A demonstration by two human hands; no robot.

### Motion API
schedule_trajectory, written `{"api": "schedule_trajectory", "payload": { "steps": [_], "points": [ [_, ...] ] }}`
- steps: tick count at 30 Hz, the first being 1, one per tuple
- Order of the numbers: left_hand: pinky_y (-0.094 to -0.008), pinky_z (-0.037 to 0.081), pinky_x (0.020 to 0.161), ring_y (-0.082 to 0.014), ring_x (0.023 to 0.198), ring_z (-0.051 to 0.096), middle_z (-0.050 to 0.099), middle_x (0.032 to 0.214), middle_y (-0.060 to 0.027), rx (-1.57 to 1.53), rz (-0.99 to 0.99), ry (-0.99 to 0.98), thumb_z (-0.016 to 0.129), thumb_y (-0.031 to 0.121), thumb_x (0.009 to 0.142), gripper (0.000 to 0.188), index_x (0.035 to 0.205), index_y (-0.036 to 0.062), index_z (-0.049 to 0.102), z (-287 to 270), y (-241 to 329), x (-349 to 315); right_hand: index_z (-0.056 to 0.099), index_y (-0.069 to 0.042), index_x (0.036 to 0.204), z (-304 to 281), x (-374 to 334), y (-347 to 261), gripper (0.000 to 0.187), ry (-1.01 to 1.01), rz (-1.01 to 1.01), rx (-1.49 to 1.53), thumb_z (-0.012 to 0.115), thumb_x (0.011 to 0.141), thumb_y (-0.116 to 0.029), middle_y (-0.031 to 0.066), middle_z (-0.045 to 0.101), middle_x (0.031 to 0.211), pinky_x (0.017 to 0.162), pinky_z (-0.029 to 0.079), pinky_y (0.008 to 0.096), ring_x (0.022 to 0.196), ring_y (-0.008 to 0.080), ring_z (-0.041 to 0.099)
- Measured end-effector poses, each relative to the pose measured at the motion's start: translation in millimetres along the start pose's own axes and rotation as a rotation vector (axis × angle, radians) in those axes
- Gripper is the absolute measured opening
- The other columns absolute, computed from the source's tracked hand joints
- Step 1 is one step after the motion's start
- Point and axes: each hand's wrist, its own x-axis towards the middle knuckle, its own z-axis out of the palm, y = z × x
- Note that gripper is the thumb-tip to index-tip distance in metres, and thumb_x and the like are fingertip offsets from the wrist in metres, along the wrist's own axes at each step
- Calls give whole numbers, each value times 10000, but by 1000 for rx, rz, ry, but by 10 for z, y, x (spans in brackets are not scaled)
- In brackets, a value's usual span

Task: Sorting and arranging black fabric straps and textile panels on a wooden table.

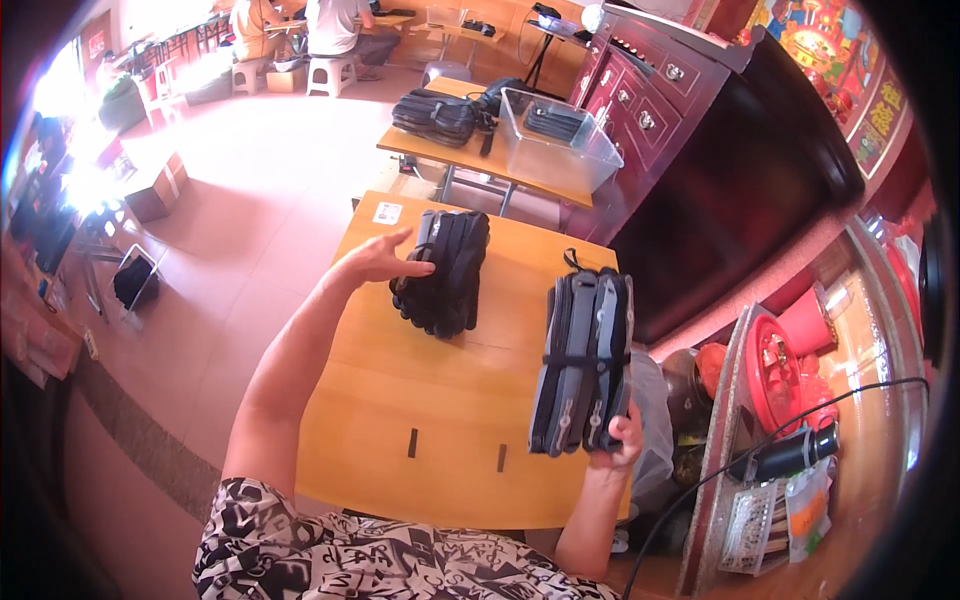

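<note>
My right hand grips the near lower end of a bundle of grey and black zippered pouches. A black strap crosses the bundle's middle, and a small loop sticks out at its far end. This bundle is held up over the right side of the yellow table. My left hand is open, thumb and fingers apart, beside a second bundle of black pouches on the table. Its thumb overlaps that bundle's left edge; whether it touches I cannot tell.
Two short dark strips lie toward the table's near edge. Beyond stands another table with black bags and a clear plastic bin. A dark cabinet and a cluttered counter flank the right side. People sit far off.
</note>
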Motion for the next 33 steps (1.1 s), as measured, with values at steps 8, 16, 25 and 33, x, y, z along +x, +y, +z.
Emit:
{"api": "schedule_trajectory", "payload": {
  "steps": [8,16,25,33],
  "points": [
    [-313,476,879,-202,1007,592,600,1177,-145,-811,52,50,748,293,759,833,1404,-51,352,966,525,161,486,80,1253,-140,-435,127,729,115,153,50,651,592,-178,150,626,1080,828,527,344,942,255,639],
    [-336,482,814,-196,1027,580,605,1118,-147,-1038,-115,346,651,322,873,565,1283,-19,464,1377,648,-587,488,61,1261,98,-473,314,666,28,265,234,637,662,-189,162,641,1075,789,569,363,941,284,656],
    [-361,445,948,-240,1186,516,479,1319,-162,-1621,73,-95,605,192,893,657,1444,30,285,1450,371,-2556,488,54,1257,907,-729,563,583,-188,117,-604,718,744,-100,158,606,1060,765,504,320,883,210,619],
    [-397,513,920,-255,1040,628,594,1175,-175,-1630,36,99,627,53,753,588,1298,-21,418,1291,415,-2744,427,76,1317,1232,-1036,593,772,-801,-351,-1342,785,724,-265,326,428,1304,1039,359,494,1263,462,401]
  ]
}}
